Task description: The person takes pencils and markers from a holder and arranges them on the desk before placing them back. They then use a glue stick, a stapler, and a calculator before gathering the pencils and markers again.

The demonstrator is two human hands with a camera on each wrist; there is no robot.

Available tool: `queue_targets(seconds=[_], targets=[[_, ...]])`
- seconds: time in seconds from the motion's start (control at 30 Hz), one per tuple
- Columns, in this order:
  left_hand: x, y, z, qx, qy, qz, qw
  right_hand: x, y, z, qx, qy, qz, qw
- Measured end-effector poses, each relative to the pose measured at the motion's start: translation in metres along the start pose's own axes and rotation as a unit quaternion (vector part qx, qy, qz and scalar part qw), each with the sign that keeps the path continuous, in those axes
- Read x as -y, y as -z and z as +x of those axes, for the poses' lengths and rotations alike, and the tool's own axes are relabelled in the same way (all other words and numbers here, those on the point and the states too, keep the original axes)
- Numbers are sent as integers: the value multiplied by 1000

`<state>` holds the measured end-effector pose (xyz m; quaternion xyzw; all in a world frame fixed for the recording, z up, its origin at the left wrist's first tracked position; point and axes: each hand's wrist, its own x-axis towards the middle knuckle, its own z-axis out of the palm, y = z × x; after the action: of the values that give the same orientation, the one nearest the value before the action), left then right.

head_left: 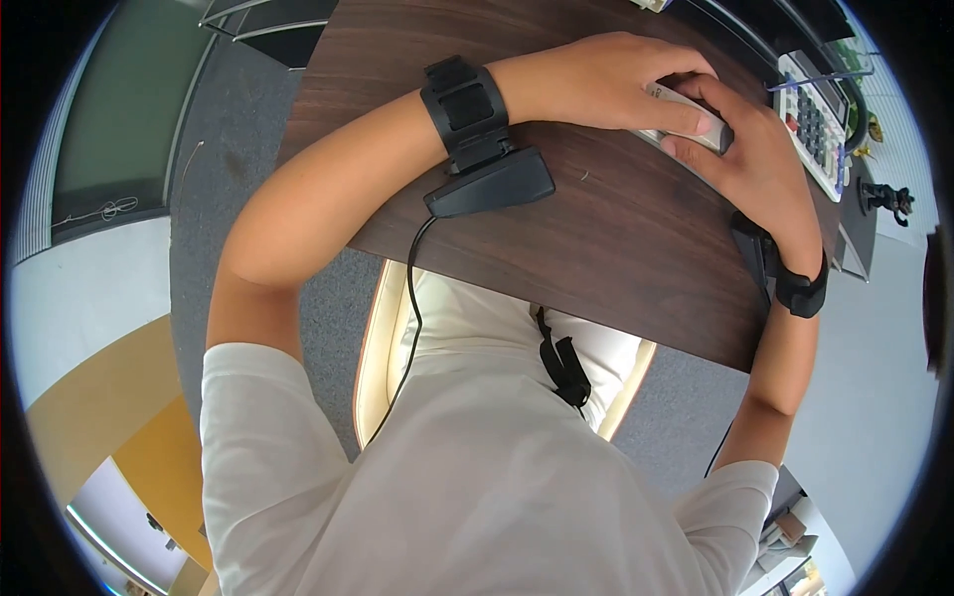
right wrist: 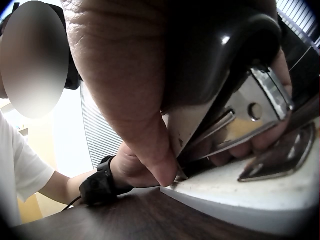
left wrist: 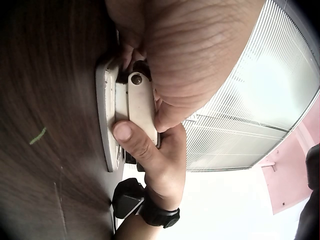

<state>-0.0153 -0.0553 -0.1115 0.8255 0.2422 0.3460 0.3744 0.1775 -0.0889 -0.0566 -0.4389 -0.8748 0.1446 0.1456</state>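
A pale stapler [head_left: 666, 93] with a dark front cap stands on the dark wooden table between my hands. My left hand [head_left: 621, 84] holds its rear half, thumb along the near side and fingers curled over the far side. My right hand [head_left: 760, 159] grips the front end, its thumb [left wrist: 131, 137] lying against the near side. In the right wrist view, the metal staple magazine [right wrist: 260, 107] is raised above the white base [right wrist: 225, 187], and a metal anvil plate [right wrist: 285, 155] shows there. My palms and fingers hide much of the stapler.
To the right of my right hand lies a calculator [head_left: 817, 124] with a pen across it. A small dark figurine [head_left: 886, 199] stands beyond it. Black cameras are strapped to both wrists, and a cable [head_left: 412, 298] hangs from the left one over the table edge.
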Motion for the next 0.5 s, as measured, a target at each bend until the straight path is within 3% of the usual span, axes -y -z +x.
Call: queue_targets(seconds=[0.03,0.5], targets=[[0,0,0,3,5,-3,1000,-3,-2,0,-16,28,-2,999],[-3,3,0,30,14,21,999,-4,-3,0,-27,31,-14,999]])
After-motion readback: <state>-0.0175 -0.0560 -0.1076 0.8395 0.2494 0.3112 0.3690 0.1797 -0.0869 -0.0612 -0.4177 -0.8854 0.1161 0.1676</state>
